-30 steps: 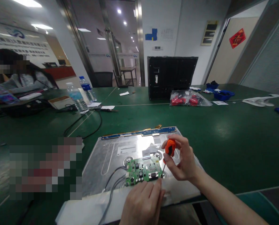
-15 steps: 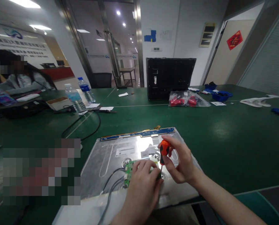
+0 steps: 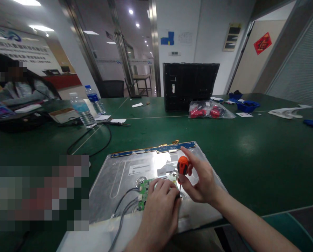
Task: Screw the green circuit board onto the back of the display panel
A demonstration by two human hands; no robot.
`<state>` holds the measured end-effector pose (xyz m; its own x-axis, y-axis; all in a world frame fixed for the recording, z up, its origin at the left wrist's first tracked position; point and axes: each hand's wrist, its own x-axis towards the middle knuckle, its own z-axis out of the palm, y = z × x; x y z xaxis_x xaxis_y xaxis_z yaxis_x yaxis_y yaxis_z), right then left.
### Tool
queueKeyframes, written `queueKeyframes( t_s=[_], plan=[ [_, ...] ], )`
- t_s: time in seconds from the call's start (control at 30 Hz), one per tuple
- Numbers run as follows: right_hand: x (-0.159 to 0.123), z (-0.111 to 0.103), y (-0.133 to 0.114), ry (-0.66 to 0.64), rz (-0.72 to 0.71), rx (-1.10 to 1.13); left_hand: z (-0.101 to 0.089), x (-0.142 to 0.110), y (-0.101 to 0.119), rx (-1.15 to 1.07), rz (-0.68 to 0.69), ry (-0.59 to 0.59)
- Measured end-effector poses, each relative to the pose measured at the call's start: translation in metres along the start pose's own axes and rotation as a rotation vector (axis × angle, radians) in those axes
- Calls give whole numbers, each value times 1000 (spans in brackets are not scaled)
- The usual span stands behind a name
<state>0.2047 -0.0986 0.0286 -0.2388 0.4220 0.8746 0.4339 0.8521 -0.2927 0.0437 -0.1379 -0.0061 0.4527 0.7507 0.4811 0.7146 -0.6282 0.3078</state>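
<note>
A silver display panel lies back-up in front of me, with a blue circuit strip along its far edge. On its near half sits a green circuit board, largely covered by my left hand, whose fingers bend over it and hold it down. Two dark cables run from the board's left side. My right hand pinches a short orange-and-black screwdriver between thumb and fingers, the index finger raised. The screwdriver stands nearly upright, its shaft pointing down beside my left fingertips; the tip's contact is hard to see.
On the green table, a black monitor housing stands behind a plastic bag of red items. Water bottles and a black cable are at left. Blue trays lie at far right. Another person sits at far left.
The index finger of my right hand has lifted from the screwdriver's top, and the handle shows more. My left hand stays on the board. The whole view has shifted slightly.
</note>
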Motion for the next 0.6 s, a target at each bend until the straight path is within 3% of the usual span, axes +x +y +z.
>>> queueKeyframes(
  t_s=[0.6],
  plan=[
    [-2, 2, 2, 14, -17, 41, 2, 0, 0, -13, 1, 2]
  ],
)
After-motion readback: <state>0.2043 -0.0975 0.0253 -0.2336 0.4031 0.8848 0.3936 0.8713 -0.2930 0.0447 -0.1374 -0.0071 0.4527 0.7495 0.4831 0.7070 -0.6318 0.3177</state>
